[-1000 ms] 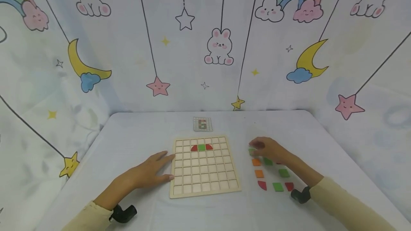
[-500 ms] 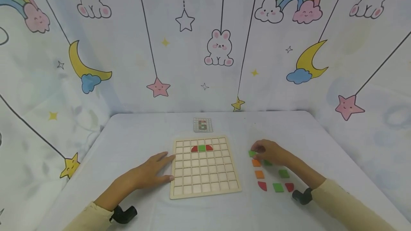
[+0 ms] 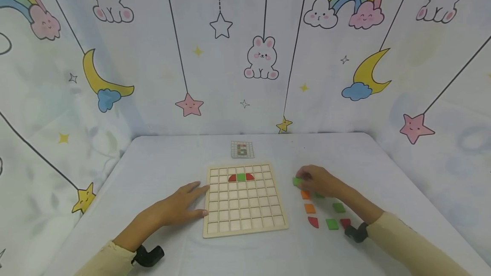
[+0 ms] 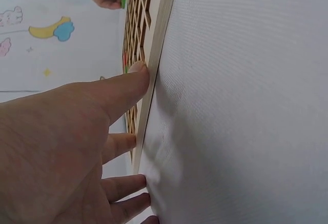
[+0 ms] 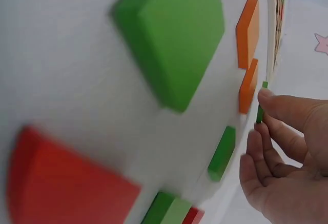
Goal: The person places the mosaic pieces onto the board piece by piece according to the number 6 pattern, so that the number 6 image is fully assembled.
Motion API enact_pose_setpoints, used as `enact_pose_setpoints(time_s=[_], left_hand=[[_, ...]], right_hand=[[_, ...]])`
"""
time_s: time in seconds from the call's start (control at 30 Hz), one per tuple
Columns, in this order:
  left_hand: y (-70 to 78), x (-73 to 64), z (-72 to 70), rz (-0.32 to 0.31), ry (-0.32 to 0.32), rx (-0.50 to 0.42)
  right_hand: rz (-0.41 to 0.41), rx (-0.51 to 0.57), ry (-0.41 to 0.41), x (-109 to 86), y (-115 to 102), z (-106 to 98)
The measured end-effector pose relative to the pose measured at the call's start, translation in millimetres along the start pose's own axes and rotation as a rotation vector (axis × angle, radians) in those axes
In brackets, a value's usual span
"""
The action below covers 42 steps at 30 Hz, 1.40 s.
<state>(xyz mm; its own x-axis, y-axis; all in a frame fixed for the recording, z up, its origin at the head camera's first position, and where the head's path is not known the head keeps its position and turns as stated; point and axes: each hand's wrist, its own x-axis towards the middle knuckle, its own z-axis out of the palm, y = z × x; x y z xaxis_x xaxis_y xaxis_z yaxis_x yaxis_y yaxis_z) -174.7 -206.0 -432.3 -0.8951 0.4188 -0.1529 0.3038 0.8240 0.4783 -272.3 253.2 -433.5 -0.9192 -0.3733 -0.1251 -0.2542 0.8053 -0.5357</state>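
Note:
My right hand [image 3: 320, 181] pinches a green square tile [image 3: 296, 181] between thumb and fingers, up off the cloth at the far end of the loose tiles. The right wrist view shows this tile [image 5: 260, 114] edge-on at the fingertips. A wooden grid board [image 3: 243, 203] lies in the middle, holding a red quarter-round tile [image 3: 232, 178], a green square [image 3: 241, 177] and another red quarter-round [image 3: 250, 177] side by side in one row. My left hand [image 3: 174, 208] rests at the board's left edge, fingers spread; its thumb [image 4: 134, 78] touches the rim in the left wrist view.
Loose tiles lie right of the board: orange squares [image 3: 310, 208], green squares [image 3: 332, 224] and red quarter-rounds [image 3: 313, 222]. A small gridded card [image 3: 242, 149] with a coloured 6 lies behind the board. White cloth covers the table, before a cartoon-printed backdrop [image 3: 262, 105].
My right hand has taken hold of the green square tile, lifted it and shifted slightly left toward the board. My left hand has stayed at the board's edge.

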Motion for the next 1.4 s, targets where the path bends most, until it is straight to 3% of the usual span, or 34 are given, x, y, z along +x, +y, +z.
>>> enact_pose_setpoints(time_s=[0.5, 0.8, 1.2, 1.4], left_hand=[[0.3, -0.1, 0.1, -0.014, -0.002, 0.004], [-0.4, 0.2, 0.9, -0.022, -0.005, 0.009], [-3.0, 2.8, 1.3, -0.012, 0.001, 0.011], [-2.0, 2.5, 1.6, -0.024, -0.007, 0.000]], right_hand=[[-0.072, 0.049, 0.063, 30.7, -48, 25], [-0.064, 0.095, 0.035, 42.5, -94, 49], [-0.278, 0.020, 0.026, 57.7, -138, 79], [-0.339, 0.009, -0.002, 60.3, -153, 85]])
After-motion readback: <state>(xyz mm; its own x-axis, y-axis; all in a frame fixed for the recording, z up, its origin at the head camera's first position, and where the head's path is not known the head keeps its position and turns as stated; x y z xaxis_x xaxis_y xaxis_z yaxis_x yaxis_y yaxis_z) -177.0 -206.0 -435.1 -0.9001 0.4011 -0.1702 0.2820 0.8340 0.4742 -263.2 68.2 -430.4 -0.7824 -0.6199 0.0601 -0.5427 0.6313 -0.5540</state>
